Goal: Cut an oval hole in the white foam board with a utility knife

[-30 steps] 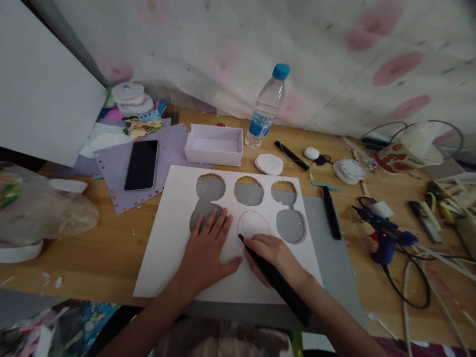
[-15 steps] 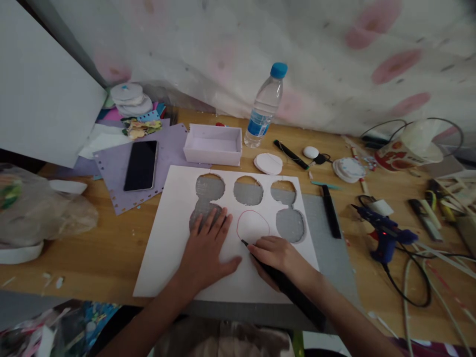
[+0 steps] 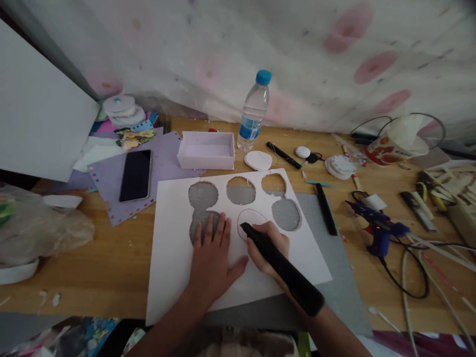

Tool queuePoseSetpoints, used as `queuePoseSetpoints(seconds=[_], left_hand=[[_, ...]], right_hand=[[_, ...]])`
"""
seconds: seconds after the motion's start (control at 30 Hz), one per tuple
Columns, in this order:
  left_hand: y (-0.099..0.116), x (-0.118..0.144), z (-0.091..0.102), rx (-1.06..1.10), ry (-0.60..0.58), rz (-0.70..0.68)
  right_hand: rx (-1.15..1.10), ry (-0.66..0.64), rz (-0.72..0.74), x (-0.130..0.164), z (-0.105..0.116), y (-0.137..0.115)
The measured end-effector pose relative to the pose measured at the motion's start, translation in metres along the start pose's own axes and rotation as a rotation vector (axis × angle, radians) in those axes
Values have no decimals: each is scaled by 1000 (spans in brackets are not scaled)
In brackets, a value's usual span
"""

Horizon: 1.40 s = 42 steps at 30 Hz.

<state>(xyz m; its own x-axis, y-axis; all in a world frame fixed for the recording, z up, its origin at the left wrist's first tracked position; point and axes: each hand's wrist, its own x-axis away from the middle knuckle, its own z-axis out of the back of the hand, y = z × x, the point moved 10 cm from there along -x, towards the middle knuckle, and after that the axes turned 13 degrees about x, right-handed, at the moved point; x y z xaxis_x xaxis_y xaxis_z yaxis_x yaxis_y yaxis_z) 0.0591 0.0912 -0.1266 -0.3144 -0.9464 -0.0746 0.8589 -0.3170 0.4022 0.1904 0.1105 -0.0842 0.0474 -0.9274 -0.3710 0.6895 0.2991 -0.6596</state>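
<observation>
Left hand (image 3: 211,255) flat, fingers spread, pressing white foam board (image 3: 171,238) on grey cutting mat (image 3: 334,267), right hand (image 3: 269,248) wrapped around black craft knife (image 3: 280,267), tip at red-drawn circle (image 3: 252,220), cut-out holes beside, blue glue gun (image 3: 377,230) to the right.

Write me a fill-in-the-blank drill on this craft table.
The left hand lies flat on the white ____ sheet.
The right hand grips a long ____ cutter.
The cutter's tip touches a circle outlined in ____.
The clear plastic bottle has a ____ cap.
Missing: foam; black; red; blue
</observation>
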Motion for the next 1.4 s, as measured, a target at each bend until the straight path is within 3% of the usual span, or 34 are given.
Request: queuePoseSetpoints(seconds=[0.17, 0.7, 1.23, 1.4], left_hand=[[-1, -1, 2, 21, -9, 7], [-1, -1, -1, 26, -16, -2], [0, -2, 0, 15, -16, -5], [0, -3, 1, 17, -7, -1]], right_hand=[[73, -19, 70, 1, -13, -1], [108, -42, 172, -1, -18, -10], [103, -110, 94, 0, -30, -6], [126, -76, 177, -1, -24, -16]])
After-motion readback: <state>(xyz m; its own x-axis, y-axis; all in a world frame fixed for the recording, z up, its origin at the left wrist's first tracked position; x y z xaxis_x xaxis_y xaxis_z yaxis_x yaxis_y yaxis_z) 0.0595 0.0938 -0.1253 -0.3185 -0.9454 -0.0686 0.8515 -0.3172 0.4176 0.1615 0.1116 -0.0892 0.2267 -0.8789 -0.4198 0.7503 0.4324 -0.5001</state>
